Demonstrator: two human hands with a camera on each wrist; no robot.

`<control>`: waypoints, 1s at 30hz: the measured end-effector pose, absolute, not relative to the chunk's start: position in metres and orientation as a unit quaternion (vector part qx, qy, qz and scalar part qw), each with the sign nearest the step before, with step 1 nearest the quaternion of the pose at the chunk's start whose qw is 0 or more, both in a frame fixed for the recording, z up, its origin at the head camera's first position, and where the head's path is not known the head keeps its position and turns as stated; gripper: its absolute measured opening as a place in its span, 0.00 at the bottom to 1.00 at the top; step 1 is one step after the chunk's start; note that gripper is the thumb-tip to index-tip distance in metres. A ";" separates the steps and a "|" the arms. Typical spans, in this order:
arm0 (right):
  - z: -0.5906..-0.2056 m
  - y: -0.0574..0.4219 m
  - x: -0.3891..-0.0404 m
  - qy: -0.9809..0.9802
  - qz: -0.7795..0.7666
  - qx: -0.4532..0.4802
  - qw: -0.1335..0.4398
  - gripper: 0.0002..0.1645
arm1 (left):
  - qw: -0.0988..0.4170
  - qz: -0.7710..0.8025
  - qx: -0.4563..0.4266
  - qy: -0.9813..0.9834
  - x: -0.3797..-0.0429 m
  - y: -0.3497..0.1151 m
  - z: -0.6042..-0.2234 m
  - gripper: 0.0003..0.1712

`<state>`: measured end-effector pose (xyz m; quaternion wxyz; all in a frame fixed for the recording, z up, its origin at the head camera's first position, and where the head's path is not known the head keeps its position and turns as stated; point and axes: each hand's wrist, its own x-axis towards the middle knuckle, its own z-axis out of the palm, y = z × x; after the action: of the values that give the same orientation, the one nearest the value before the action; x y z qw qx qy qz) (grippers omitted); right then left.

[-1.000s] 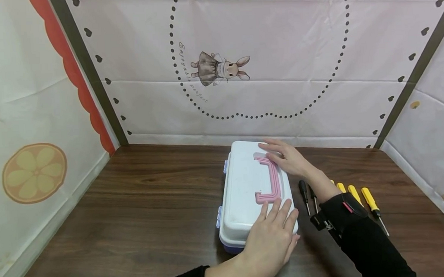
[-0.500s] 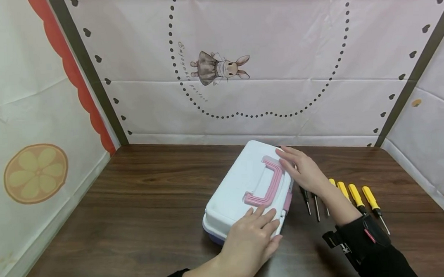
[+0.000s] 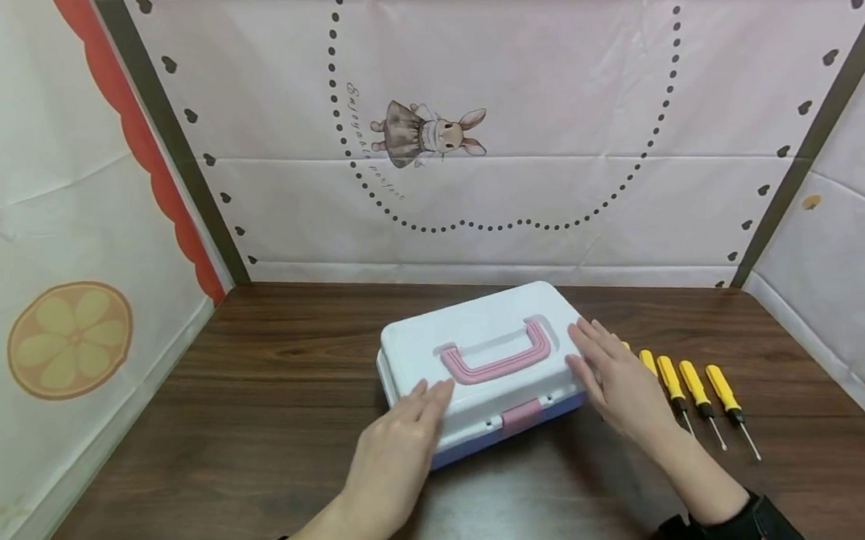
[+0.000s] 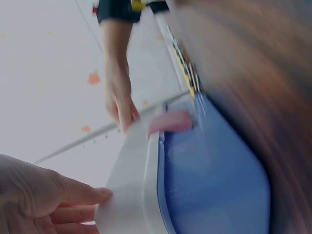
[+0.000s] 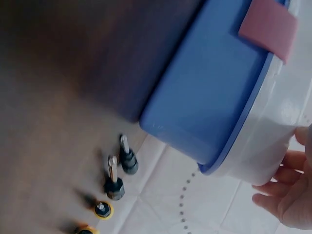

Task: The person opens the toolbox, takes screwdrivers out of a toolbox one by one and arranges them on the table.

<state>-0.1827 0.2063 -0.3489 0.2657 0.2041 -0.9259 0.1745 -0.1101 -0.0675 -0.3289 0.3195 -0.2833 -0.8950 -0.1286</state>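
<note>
A plastic toolbox with a white lid [image 3: 478, 316] and a blue base [image 4: 209, 165] stands closed on the table, angled toward its right end. Its pink carrying handle [image 3: 496, 370] lies folded down on the lid, and a pink latch [image 3: 521, 417] covers the seam at the front. My left hand [image 3: 397, 453] touches the lid's front left corner with extended fingers. At the opposite end, my right hand [image 3: 622, 382] lays its outstretched fingers against the lid's right side. Neither hand curls around the box.
Several screwdrivers with yellow handles [image 3: 722, 388] lie side by side on the dark wooden table [image 3: 279, 414], right of the box. Black-handled screwdrivers [image 5: 128, 161] show near them in the right wrist view. Printed white cloth [image 3: 544, 176] walls in the back and sides.
Both hands have turned the toolbox clockwise from lengthwise to nearly crosswise, so its pink latch now faces the front. The left hand has moved left, the right hand slightly right and nearer.
</note>
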 end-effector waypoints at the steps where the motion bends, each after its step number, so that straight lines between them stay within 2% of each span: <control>1: -0.349 0.205 -0.178 -0.926 0.170 0.203 0.271 0.27 | 0.315 -0.129 -0.274 -0.899 -0.112 -0.070 -0.329 0.24; 10: -0.350 0.194 -0.144 -0.907 0.144 0.225 0.327 0.25 | 0.307 -0.142 -0.231 -0.912 -0.126 -0.086 -0.331 0.28; 15: -0.349 0.187 -0.134 -0.900 0.129 0.231 0.346 0.24 | 0.320 -0.146 -0.213 -0.912 -0.131 -0.089 -0.335 0.24; 20: -0.347 0.183 -0.132 -0.891 0.130 0.234 0.367 0.26 | 0.337 -0.144 -0.215 -0.905 -0.134 -0.088 -0.338 0.15; 25: -0.345 0.181 -0.135 -0.888 0.141 0.236 0.369 0.20 | 0.343 -0.143 -0.217 -0.903 -0.136 -0.086 -0.339 0.15; 30: -0.344 0.182 -0.147 -0.896 0.152 0.227 0.349 0.22 | 0.346 -0.142 -0.212 -0.903 -0.146 -0.083 -0.340 0.15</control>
<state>-0.1472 0.1817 -0.3435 0.3490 0.2266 -0.8965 0.1523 -0.1462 -0.0827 -0.3400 0.3460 -0.2119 -0.9029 -0.1422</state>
